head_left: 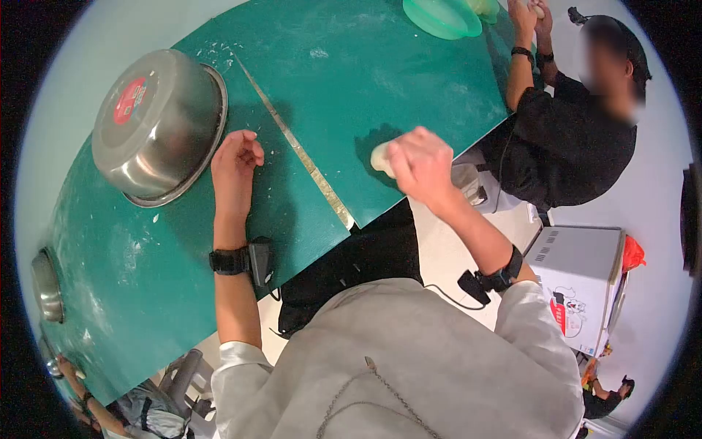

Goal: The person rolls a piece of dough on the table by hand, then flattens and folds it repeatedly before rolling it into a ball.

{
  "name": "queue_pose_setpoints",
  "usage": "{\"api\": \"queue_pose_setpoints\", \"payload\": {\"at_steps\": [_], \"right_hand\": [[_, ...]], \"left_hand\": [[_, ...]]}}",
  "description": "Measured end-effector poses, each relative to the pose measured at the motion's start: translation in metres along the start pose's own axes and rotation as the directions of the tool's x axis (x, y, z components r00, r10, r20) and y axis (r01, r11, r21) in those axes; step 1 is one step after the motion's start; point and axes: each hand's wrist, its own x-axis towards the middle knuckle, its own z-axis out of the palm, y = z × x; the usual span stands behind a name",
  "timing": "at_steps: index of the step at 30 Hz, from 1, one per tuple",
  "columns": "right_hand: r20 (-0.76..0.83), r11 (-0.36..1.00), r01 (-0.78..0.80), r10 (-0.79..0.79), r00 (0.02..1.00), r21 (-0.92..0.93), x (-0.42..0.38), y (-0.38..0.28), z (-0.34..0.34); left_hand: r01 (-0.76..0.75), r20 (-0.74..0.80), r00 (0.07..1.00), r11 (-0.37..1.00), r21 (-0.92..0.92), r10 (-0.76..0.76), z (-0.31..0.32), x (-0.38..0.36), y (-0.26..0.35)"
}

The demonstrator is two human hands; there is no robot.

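Observation:
My right hand [423, 164] is closed on a pale lump of dough [381, 160], which sticks out on the left side of the fist above the green table [322, 110]. My left hand [238, 152] hovers over the table with loosely curled fingers, and nothing shows in it. Just to its left, a big metal basin [157, 124] lies upside down, a red label on its base. A narrow strip-like seam [303, 157] runs across the tabletop between my two hands.
Flour marks the table. A green plastic bowl [442, 18] stands at the far edge, near a co-worker [574, 146] at the right. A smaller metal bowl [47, 285] is far left, near another person's arm [95, 410]. A white box [578, 282] stands to the right.

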Motion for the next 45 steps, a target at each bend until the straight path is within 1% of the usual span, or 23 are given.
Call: {"api": "queue_pose_setpoints", "payload": {"at_steps": [3,4,6,8,11,15,17,20,22,23,25,26,28,29,31,32,34,35,37,39,41,43,45], "right_hand": [[-0.096,0.976,-0.102,0.085,0.992,-0.193,0.024,0.01,0.017],[-0.166,0.977,-0.068,0.034,0.986,-0.204,0.032,0.011,0.022],[-0.184,0.975,-0.079,0.04,0.982,-0.209,0.04,0.012,0.033],[-0.233,0.968,-0.096,0.04,0.972,-0.233,0.049,0.016,0.039],[-0.182,0.955,-0.152,0.107,0.977,-0.256,0.068,0.025,0.046],[-0.222,0.944,-0.124,0.056,0.973,-0.305,0.108,0.042,0.06],[-0.229,0.94,-0.134,0.062,0.971,-0.313,0.127,0.049,0.072],[-0.277,0.935,-0.113,0.017,0.961,-0.337,0.144,0.054,0.088],[-0.328,0.934,-0.188,0.083,0.941,-0.303,0.151,0.061,0.093],[-0.333,0.933,-0.188,0.08,0.94,-0.308,0.154,0.065,0.095],[-0.344,0.927,-0.258,0.157,0.926,-0.272,0.158,0.068,0.099],[-0.347,0.929,-0.255,0.154,0.925,-0.268,0.158,0.067,0.1],[-0.29,0.936,-0.333,0.289,0.912,-0.113,0.159,0.064,0.098],[-0.299,0.939,-0.325,0.28,0.912,-0.111,0.158,0.061,0.094],[-0.234,0.941,-0.337,0.333,0.913,0.023,0.145,0.056,0.086],[-0.241,0.943,-0.333,0.328,0.913,0.022,0.139,0.054,0.083],[-0.11,0.894,-0.406,0.43,0.896,0.191,0.128,0.051,0.075],[-0.12,0.896,-0.401,0.427,0.896,0.193,0.122,0.05,0.072],[-0.015,0.818,-0.498,0.524,0.852,0.287,0.11,0.045,0.063],[-0.019,0.801,-0.52,0.549,0.835,0.297,0.099,0.039,0.055],[-0.019,0.766,-0.558,0.594,0.804,0.32,0.09,0.035,0.052],[0.002,0.751,-0.572,0.606,0.796,0.331,0.081,0.033,0.05],[0.057,0.614,-0.597,0.67,0.74,0.517,0.073,0.031,0.048]], "left_hand": [[0.016,0.04,0.999,0.999,0.032,-0.017,-0.004,0.002,-0.001],[0.021,0.036,0.999,0.999,0.032,-0.022,-0.001,0.001,0.0],[0.034,0.013,0.999,0.995,0.099,-0.036,0.001,0.0,0.002],[0.033,0.019,0.999,0.993,0.114,-0.035,0.001,0.0,0.0],[0.038,0.015,0.999,0.993,0.116,-0.04,0.005,0.003,0.0],[0.059,-0.011,0.998,0.995,0.083,-0.058,0.002,0.003,0.0],[0.068,-0.014,0.998,0.994,0.089,-0.068,0.003,0.004,0.002],[0.072,-0.028,0.997,0.993,0.098,-0.07,0.006,0.0,0.003],[0.057,-0.023,0.998,0.993,0.102,-0.055,0.009,0.002,0.003],[0.07,-0.016,0.998,0.99,0.123,-0.069,0.01,0.001,0.003],[0.078,-0.019,0.997,0.986,0.146,-0.076,0.009,0.0,0.005],[0.062,0.005,0.998,0.984,0.166,-0.064,0.01,0.0,0.005],[0.037,0.03,0.999,0.981,0.192,-0.043,0.008,-0.002,0.005],[0.038,0.035,0.998,0.986,0.164,-0.045,0.007,-0.001,0.005],[0.032,0.045,0.998,0.99,0.136,-0.039,0.006,0.0,0.003],[0.03,0.042,0.999,0.992,0.119,-0.035,0.005,0.0,0.002],[0.017,0.047,0.999,0.994,0.105,-0.022,0.004,0.0,0.002],[0.017,0.048,0.999,0.994,0.107,-0.022,0.004,0.0,0.003],[0.011,0.058,0.998,0.994,0.108,-0.017,0.002,0.0,0.003],[0.029,0.021,0.999,0.995,0.096,-0.032,0.0,0.001,-0.001],[0.029,0.026,0.999,0.997,0.076,-0.031,0.002,0.001,0.0],[0.032,0.022,0.999,0.998,0.06,-0.033,0.004,0.0,-0.001],[0.026,0.011,1.0,0.996,0.081,-0.027,0.002,-0.002,-0.001]]}}
